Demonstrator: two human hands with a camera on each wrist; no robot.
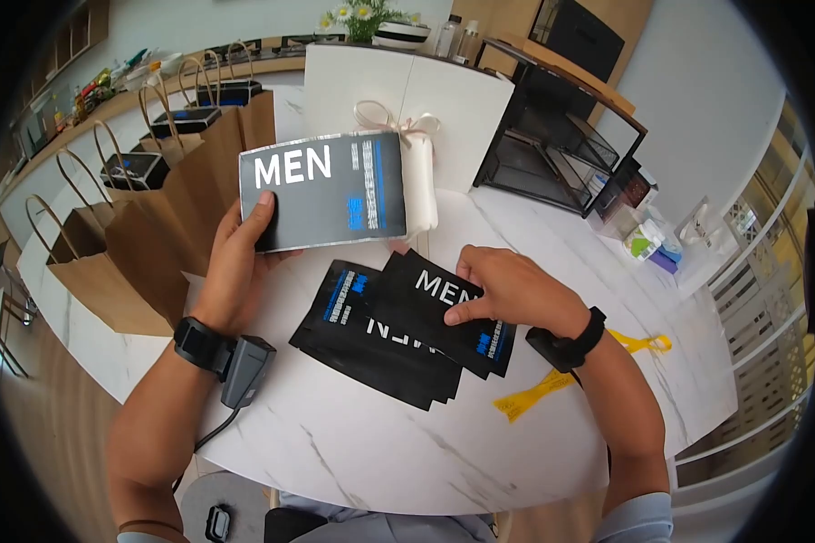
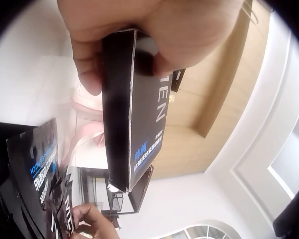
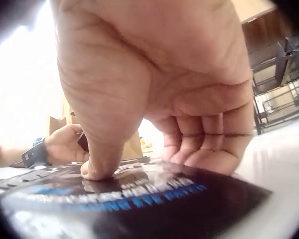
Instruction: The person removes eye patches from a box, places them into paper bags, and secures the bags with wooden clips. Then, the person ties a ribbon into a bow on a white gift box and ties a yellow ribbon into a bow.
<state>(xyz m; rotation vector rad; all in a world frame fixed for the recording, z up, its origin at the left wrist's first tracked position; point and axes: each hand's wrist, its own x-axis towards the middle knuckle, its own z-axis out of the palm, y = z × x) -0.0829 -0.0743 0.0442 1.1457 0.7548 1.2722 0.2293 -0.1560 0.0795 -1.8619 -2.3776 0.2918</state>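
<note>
My left hand point(image 1: 235, 249) grips a dark box point(image 1: 308, 213) printed MEN, thumb on its printed face, held up over the table. The left wrist view shows the box point(image 2: 118, 109) edge-on between thumb and fingers. Lower on the table lie several black eye patch sachets point(image 1: 335, 312), overlapping in a fanned stack. My right hand point(image 1: 525, 285) pinches the upper ones, thumb on the printed face and fingers at the far edge. From the right wrist, the thumb point(image 3: 102, 167) presses on the top sachet point(image 3: 139, 214), which reads EYE PATCH.
Kraft paper bags point(image 1: 122, 271) stand in a row at left, black boxes point(image 1: 136, 170) showing at several. A white item with a ribbon bow point(image 1: 398, 118) is behind the held box. A yellow strip point(image 1: 534, 395) lies right of the sachets. A black rack point(image 1: 561, 136) stands at back right.
</note>
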